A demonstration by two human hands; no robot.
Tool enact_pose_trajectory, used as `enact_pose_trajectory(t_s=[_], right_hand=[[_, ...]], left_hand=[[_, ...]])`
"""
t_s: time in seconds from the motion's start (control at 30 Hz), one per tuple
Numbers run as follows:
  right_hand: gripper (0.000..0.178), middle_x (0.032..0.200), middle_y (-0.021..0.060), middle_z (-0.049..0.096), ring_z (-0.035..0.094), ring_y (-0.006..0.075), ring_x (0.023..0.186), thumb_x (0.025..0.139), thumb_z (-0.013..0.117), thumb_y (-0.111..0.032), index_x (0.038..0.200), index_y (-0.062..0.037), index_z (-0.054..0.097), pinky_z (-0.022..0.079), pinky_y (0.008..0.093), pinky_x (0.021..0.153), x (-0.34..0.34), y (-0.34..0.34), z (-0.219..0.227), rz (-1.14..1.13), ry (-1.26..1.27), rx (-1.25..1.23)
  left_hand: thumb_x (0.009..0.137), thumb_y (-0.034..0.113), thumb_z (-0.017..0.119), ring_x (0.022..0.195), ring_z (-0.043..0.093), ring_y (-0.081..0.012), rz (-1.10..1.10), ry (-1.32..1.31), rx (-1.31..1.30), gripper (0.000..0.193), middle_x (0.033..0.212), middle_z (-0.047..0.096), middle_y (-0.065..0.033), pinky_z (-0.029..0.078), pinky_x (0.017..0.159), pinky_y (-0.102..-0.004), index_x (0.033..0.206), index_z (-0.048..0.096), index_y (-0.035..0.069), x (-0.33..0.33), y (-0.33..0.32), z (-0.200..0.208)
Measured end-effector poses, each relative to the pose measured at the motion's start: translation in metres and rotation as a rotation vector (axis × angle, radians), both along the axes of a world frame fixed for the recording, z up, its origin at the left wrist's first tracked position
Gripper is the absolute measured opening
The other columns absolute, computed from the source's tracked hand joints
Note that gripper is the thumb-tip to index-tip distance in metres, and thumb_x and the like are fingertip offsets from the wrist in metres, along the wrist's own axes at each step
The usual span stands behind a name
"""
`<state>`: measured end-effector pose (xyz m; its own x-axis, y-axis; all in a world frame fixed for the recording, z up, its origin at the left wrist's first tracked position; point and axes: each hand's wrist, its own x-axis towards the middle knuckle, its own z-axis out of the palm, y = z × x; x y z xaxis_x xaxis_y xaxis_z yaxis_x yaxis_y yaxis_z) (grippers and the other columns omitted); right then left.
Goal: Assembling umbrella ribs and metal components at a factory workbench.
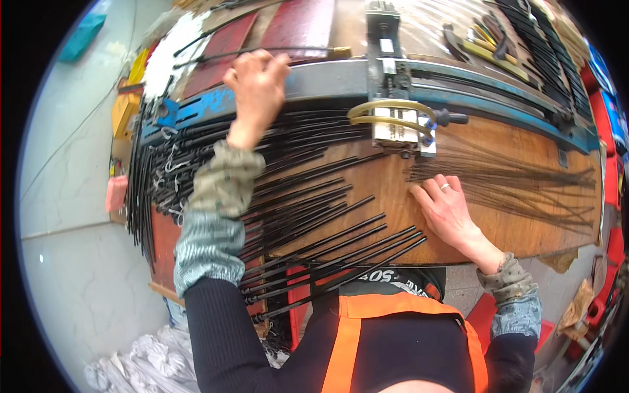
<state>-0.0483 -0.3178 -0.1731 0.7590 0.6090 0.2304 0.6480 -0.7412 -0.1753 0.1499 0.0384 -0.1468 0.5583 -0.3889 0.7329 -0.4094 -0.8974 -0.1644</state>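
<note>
Over the blue rail at the left, my left hand is raised with its fingers curled round a thin black rod. That rod lies crosswise and has a brass-coloured end. My right hand, with a ring on one finger, rests low over the wooden table. Its fingers are bent together at the near ends of a fan of thin brown rods; what they pinch is hidden. Between my hands stands a metal clamp device with looped yellowish tubes. Many black rods lie below my left forearm.
A blue metal rail runs across the wooden table. Beyond it lie dark red boards and pliers-like hand tools. More black rods lie at the far right. White cloth is heaped on the floor.
</note>
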Motion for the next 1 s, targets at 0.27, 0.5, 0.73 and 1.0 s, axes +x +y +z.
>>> enact_pose_trajectory(t_s=[0.27, 0.5, 0.73, 1.0], right_hand=[[0.019, 0.086, 0.0155, 0.058, 0.055, 0.0358, 0.082, 0.079, 0.066, 0.001, 0.098, -0.0011, 0.064, 0.047, 0.0443, 0.071, 0.020, -0.004, 0.002, 0.035, 0.110, 0.190], [0.017, 0.080, 0.0070, 0.053, 0.049, 0.0145, 0.069, 0.091, 0.063, -0.002, 0.107, 0.0014, 0.068, 0.040, 0.0288, 0.062, 0.027, -0.013, -0.007, -0.215, 0.421, 0.521], [0.020, 0.099, 0.0173, 0.068, 0.064, 0.0350, 0.089, 0.089, 0.067, -0.010, 0.106, -0.0021, 0.070, 0.051, 0.0382, 0.080, 0.021, -0.002, 0.003, -0.235, 0.142, 0.257], [0.016, 0.077, -0.0038, 0.057, 0.049, 0.0050, 0.065, 0.102, 0.057, -0.020, 0.110, -0.0071, 0.061, 0.037, 0.0213, 0.053, 0.019, -0.015, -0.006, -0.439, 0.833, 1.030]], left_hand=[[0.078, 0.019, 0.068, 0.082, 0.059, -0.0239, -0.093, 0.628, 0.027, 0.014, 0.084, 0.060, -0.0032, 0.040, 0.080, -0.0411, 0.089, 0.063, 0.011, -0.158, -0.035, -0.049], [0.081, 0.009, 0.064, 0.079, 0.059, -0.0283, -0.239, 0.623, -0.145, 0.010, 0.079, 0.056, -0.0092, 0.053, 0.063, -0.0395, 0.089, 0.057, 0.008, -0.163, -0.033, -0.048], [0.079, 0.011, 0.064, 0.079, 0.064, -0.0294, -0.305, 0.759, -0.107, 0.023, 0.080, 0.060, -0.0109, 0.056, 0.067, -0.0408, 0.102, 0.062, 0.009, -0.177, -0.054, -0.018], [0.076, 0.013, 0.066, 0.078, 0.059, -0.0237, -0.302, 0.525, -0.095, 0.040, 0.081, 0.056, -0.0054, 0.054, 0.062, -0.0346, 0.116, 0.064, 0.013, -0.176, -0.058, -0.018]])
